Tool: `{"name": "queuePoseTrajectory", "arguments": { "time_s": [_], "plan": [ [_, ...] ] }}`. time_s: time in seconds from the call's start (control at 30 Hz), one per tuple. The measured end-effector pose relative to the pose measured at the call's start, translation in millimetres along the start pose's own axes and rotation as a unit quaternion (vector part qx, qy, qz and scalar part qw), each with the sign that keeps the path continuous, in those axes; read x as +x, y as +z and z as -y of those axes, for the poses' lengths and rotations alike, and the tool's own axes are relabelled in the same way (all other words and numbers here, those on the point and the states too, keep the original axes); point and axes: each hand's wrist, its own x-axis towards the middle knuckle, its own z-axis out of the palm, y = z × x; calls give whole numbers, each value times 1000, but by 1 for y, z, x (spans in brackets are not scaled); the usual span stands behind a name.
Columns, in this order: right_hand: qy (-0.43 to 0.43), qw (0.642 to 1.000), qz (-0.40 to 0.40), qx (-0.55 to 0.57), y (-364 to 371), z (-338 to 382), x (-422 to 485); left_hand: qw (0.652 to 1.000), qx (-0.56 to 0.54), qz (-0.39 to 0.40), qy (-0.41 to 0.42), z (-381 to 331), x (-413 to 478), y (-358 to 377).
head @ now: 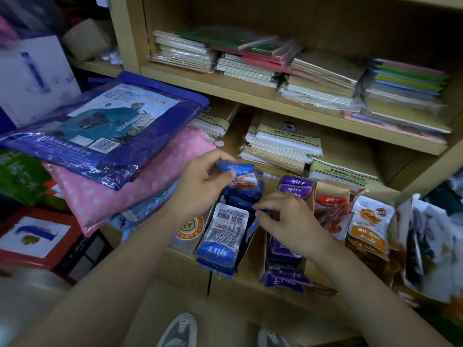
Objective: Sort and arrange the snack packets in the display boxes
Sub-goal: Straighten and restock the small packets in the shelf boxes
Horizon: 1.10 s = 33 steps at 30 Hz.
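My left hand pinches one blue snack packet above the blue display box on the shelf. My right hand nips another blue packet's edge inside that box. I judge I'm mid-sorting blues; next, slot mine upright, label forward, beside the purple packets.

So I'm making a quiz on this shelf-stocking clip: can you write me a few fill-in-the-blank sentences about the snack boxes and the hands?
1. The left hand holds up a packet whose colour is ____.
2. The display box just right of the blue packets' box holds ____ packets.
3. The right hand reaches between the blue and the ____ box.
4. The packet lying at the front of the blue box shows a ____ on its white back.

Missing words: blue; purple; purple; barcode
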Motion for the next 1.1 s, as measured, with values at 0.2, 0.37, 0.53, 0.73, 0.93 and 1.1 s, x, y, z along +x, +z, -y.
{"name": "queuePoseTrajectory", "arguments": {
  "time_s": [0.2, 0.37, 0.53, 0.73, 0.93, 1.1],
  "plan": [
    [33, 992, -85, 82, -3, 2, -1, 966, 213, 148, -16, 27, 6, 20],
    [11, 986, -129, 106, -1, 3, 12, 993, 65, 50, -86, 19, 16, 3],
    [-53, 997, -62, -6, 8, 5, 21, 972, 164, 70, -153, 36, 16, -12],
    [27, 998, -63, -13, 6, 12, 25, 965, 244, 49, -88, 31, 10, 2],
    [64, 992, -108, -14, 5, 6, 28, 961, 242, 68, -113, 28, 11, 2],
    [81, 984, -154, -36, 8, 8, 24, 959, 259, 27, -109, 28, 8, 8]
  ]
}}
